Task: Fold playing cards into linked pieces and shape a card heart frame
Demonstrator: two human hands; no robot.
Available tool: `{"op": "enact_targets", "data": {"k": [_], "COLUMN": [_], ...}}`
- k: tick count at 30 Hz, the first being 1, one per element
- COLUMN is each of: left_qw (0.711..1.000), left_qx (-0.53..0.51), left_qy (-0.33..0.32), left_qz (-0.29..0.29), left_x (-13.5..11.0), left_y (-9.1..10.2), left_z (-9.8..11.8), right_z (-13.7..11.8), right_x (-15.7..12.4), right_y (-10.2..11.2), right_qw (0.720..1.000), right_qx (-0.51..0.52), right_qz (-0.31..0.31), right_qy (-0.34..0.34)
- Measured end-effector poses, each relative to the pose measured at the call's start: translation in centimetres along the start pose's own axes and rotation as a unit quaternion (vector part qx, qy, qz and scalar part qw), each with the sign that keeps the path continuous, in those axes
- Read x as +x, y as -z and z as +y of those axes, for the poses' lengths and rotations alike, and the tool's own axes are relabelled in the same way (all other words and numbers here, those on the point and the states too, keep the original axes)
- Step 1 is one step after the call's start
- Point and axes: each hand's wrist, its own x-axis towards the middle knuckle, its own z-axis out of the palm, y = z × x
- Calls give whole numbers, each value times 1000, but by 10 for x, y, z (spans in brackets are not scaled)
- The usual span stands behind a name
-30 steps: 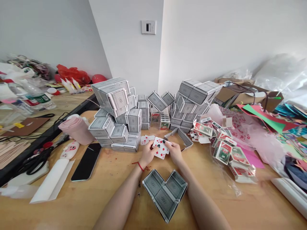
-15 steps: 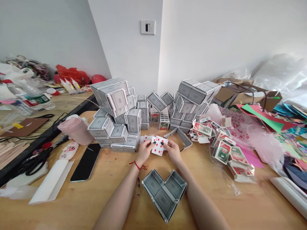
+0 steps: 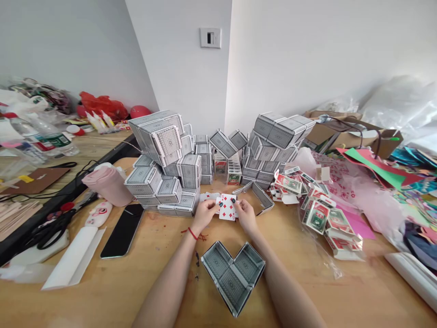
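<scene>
Between my two hands is a playing card, a six of diamonds, face up. My left hand pinches its left edge, and my right hand grips its upper right part with the thumb on top. Partly behind my left hand lie more cards on the table. Nearer to me, between my forearms, sits an open heart-shaped box built from grey-patterned cards. Beyond my right hand stands an angled strip of folded cards.
Stacks of card-built boxes stand at back left and back right. A phone, pink cup and black scissors lie left. Card packs and coloured paper are piled right.
The six of diamonds has turned from tilted to nearly straight. My right thumb has shifted a little along its upper edge; both hands stay about where they were.
</scene>
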Motion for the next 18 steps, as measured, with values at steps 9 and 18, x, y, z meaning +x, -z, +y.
{"op": "enact_targets", "data": {"k": [9,18], "left_qw": [1000,1000], "left_qx": [-6,0], "left_qy": [14,8], "left_qz": [22,9], "left_x": [0,0], "left_y": [0,1], "left_z": [6,6], "right_z": [3,3], "right_x": [1,0], "right_y": [1,1], "right_qw": [996,996], "right_qx": [1,37], "right_qz": [-84,-75], "right_qy": [2,6]}}
